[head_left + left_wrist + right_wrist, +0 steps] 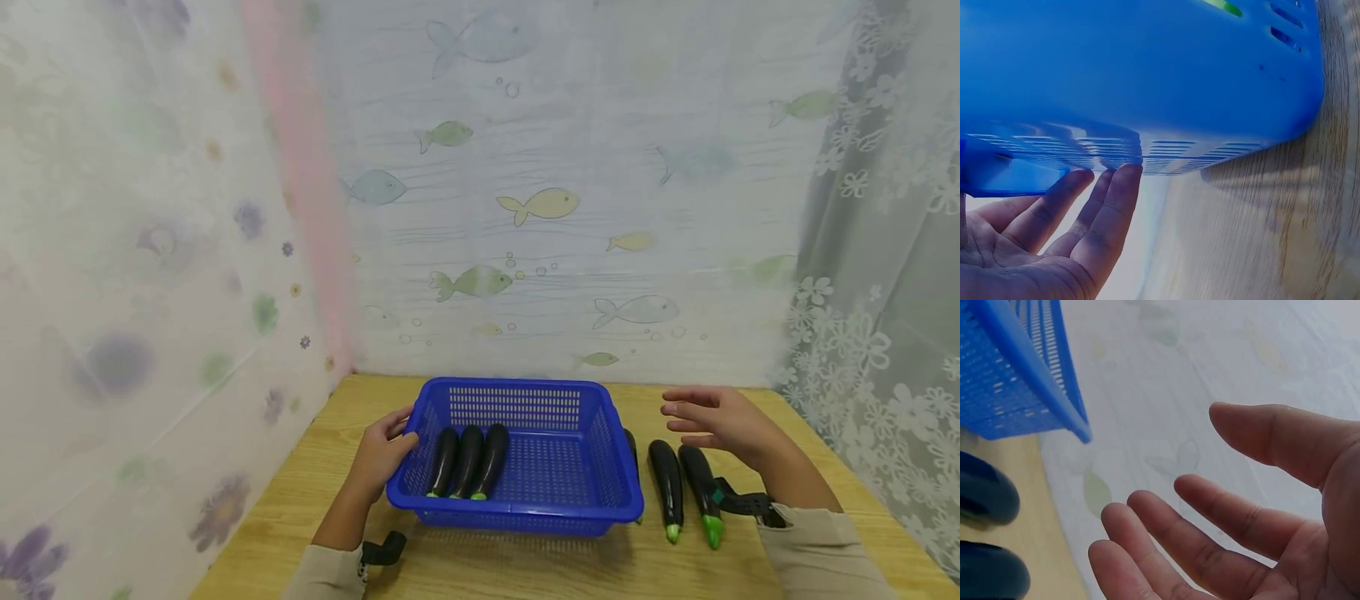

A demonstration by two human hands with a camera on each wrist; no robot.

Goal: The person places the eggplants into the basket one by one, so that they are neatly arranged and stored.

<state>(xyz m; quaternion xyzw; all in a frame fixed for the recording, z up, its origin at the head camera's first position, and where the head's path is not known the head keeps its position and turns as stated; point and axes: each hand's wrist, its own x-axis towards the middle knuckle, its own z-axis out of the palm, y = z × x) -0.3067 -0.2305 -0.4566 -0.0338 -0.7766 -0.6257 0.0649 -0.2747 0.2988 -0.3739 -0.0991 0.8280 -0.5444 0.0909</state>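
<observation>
A blue plastic basket (pixel 517 507) with slotted walls is on the wooden table, three dark eggplants (pixel 468 458) lying side by side at its left end. My left hand (pixel 381 457) grips the basket's left rim, thumb on top. In the left wrist view, the fingertips (pixel 1124 178) of that hand are against the outside of the slotted wall. To the basket's right, my right hand (pixel 720 425) is raised with spread, slightly bent fingers and holds nothing. Below and beside it lie two eggplants (pixel 666 487) with green stem ends; another eggplant (pixel 632 442) is mostly hidden behind the basket's right side.
A wall covering (pixel 555 250) printed with fish hangs behind the table (pixel 300 492). Flowered sheeting (pixel 150 333) runs along the left side, and a lace-patterned curtain (pixel 885 333) along the right.
</observation>
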